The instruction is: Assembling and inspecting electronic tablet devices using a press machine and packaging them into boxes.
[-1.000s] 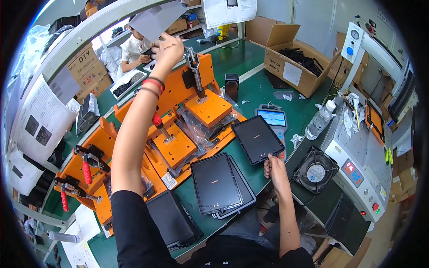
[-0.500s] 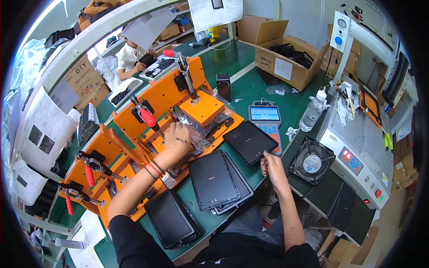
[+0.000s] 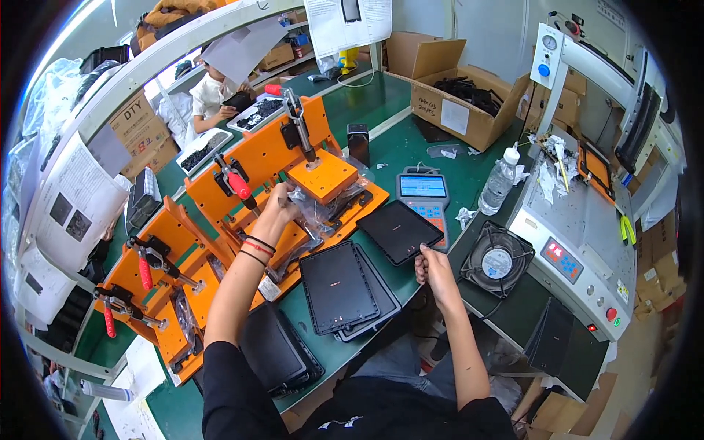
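Observation:
My right hand pinches the near corner of a flat black tablet cover, which is held above the green bench beside the handheld device. My left hand reaches in among the orange clamping fixture, next to its red-handled toggle clamp and some crumpled clear plastic bags. Its fingers are hidden behind the hand, so whether they hold anything does not show. Nearer to me lie a stack of black tablet covers and a second stack of black tablet-shaped parts, partly covered by my left forearm.
A blue-grey handheld device with a lit screen lies beyond the cover. To its right stand a clear bottle, a square black fan and a white machine. An open carton sits at the back; another person works across the bench.
My left hand has moved farther into the fixture, its fingers passing out of sight. The right hand still holds the cover. The whole view has shifted slightly.

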Tool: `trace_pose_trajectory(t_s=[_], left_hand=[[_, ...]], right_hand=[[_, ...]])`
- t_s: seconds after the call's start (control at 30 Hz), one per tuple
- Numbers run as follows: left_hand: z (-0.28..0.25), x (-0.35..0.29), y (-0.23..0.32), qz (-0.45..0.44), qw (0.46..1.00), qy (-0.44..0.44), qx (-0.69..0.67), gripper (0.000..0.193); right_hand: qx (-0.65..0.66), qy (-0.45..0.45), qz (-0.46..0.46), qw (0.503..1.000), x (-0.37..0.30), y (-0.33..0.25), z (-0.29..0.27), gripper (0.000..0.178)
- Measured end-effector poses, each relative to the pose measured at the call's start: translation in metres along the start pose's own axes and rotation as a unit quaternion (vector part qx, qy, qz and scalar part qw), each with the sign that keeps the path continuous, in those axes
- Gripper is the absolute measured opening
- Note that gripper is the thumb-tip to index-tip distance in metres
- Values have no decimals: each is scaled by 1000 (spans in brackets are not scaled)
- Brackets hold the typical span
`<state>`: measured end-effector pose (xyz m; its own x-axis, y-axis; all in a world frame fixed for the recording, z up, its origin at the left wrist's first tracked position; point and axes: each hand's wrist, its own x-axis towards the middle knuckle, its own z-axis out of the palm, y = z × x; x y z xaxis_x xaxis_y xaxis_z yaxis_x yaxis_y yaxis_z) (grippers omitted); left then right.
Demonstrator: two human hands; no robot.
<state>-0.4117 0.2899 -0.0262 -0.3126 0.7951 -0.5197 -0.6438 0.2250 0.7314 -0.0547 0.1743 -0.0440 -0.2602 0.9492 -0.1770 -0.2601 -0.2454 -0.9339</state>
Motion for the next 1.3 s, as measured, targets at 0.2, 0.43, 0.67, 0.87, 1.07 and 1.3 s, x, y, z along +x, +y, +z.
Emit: trace_pose_trajectory(t_s=[0.2,0.43,0.67,0.87,1.07,1.3], left_hand=[[22,-32,-8,-65,993,-66,-67,35],[20,-45,-16,-10,964,-251,-81,41],[13,-29,-15,-21,970,-220,-101,29],[27,-37,-7,-19,977,-202,-69,27],[25,-41,-5,-25,977,-204,-61,31],[30,-50,-5,-17,983,-176,-39,28]], right_hand=[[9,-21,-10,1000,6,1,-1,36],[-26,-38,-12,999,20,2,14,34],[-48,-55,-26,997,23,-6,15,36],[-35,-100,1,994,62,10,30,37],[-122,-131,-16,984,123,35,73,41],[-345,-32,-47,937,148,29,90,42]])
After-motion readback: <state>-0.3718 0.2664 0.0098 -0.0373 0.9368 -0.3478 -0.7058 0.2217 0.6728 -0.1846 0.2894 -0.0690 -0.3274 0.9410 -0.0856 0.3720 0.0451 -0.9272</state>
